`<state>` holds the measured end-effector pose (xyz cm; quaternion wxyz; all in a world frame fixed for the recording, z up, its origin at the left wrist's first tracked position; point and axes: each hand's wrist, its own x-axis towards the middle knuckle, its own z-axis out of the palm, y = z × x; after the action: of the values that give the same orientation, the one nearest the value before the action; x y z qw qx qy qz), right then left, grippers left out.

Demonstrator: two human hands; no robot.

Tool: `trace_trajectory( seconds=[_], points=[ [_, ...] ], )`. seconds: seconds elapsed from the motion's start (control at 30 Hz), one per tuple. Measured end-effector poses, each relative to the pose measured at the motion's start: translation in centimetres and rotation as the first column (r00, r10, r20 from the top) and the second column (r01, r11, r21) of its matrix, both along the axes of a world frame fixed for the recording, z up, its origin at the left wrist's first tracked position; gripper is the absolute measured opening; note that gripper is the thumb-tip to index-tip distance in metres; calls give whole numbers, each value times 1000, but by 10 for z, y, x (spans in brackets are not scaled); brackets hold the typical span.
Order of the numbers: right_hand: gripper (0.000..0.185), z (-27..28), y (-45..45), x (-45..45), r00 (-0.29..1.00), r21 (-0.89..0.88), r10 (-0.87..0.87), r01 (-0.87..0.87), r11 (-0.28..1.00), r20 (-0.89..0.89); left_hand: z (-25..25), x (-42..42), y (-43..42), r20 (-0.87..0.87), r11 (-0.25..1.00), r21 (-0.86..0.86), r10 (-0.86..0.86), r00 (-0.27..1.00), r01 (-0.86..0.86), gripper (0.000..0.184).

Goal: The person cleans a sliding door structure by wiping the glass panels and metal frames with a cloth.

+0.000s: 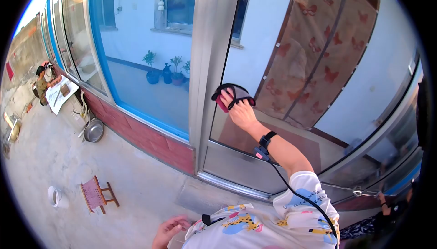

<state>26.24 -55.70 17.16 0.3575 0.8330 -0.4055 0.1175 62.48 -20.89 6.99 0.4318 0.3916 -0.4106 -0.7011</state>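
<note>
My right hand (241, 112) is closed on a grey-and-pink cloth pad (242, 95) with black edging. The pad lies against the glass of a metal-framed door (221, 35), near the frame's upright on its left. A black band circles my right wrist, and a small device with a black cable sits on the forearm. Low in the view, my left hand (171, 231) hangs in front of my body, its fingers loosely bent and apart, with nothing seen in them. Behind the door glass hangs a brown curtain (318, 49) with butterfly patterns.
On the concrete ground stand a small folding stool (94, 196), a white bucket (55, 197) and a metal pan (94, 130) by the wall. A person (42, 85) sits farther left beside a white sheet (63, 95). Potted plants (152, 75) show behind the blue-framed window. Another person (387, 212) is at lower right.
</note>
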Motion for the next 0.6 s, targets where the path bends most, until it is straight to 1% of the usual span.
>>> trace_trajectory(
  seconds=[0.03, 0.1, 0.13, 0.17, 0.2, 0.27, 0.33, 0.4, 0.43, 0.47, 0.5, 0.53, 0.6],
  points=[
    [50, 4, 3, -3, 998, 52, 63, -63, 997, -3, -2, 0, 4, 8, 1000, 28, 3, 1000, -3, 42],
    [47, 22, -3, -7, 994, -24, 113, -113, 993, -15, -8, 4, 11, 23, 999, 43, 23, 999, -24, 41],
    [43, 48, 0, -2, 995, 2, 89, -89, 996, 39, -9, 4, 15, 38, 997, 71, 39, 999, -42, 41],
    [40, 80, -6, 3, 989, -89, 119, -111, 990, 89, -9, 3, 16, 32, 996, 72, 55, 998, -57, 41],
    [41, 116, -11, 9, 980, -192, 155, -129, 973, 127, -8, 2, 16, 21, 995, 66, 78, 997, -79, 41],
    [45, 190, -18, 16, 968, -364, 215, -156, 918, 128, -10, -1, 17, 9, 992, 66, 104, 995, -104, 40],
    [43, 258, -32, 19, 976, -553, 197, -114, 825, 94, -14, -2, 14, -47, 987, 66, 147, 988, -144, 39],
    [42, 319, -46, 20, 980, -658, 177, -75, 750, 90, -16, -4, 12, -45, 985, 77, 157, 987, -153, 39],
    [42, 344, -56, 18, 982, -663, 101, 31, 748, 160, -16, -4, 11, -37, 984, 89, 161, 986, -157, 38],
    [42, 370, -38, 33, 975, -655, 158, -16, 756, 158, -17, -3, 10, -33, 984, 90, 159, 987, -156, 38],
    [42, 385, -47, 32, 975, -700, 158, -3, 714, 157, -17, -1, 7, -40, 985, 87, 151, 988, -147, 38],
    [43, 390, -51, 35, 974, -714, 146, 20, 700, 170, -17, 1, 2, -51, 987, 78, 143, 988, -139, 38],
    [46, 387, -54, 39, 970, -725, 152, 34, 688, 190, -12, 7, -4, -47, 990, 78, 123, 991, -119, 38]
  ],
)
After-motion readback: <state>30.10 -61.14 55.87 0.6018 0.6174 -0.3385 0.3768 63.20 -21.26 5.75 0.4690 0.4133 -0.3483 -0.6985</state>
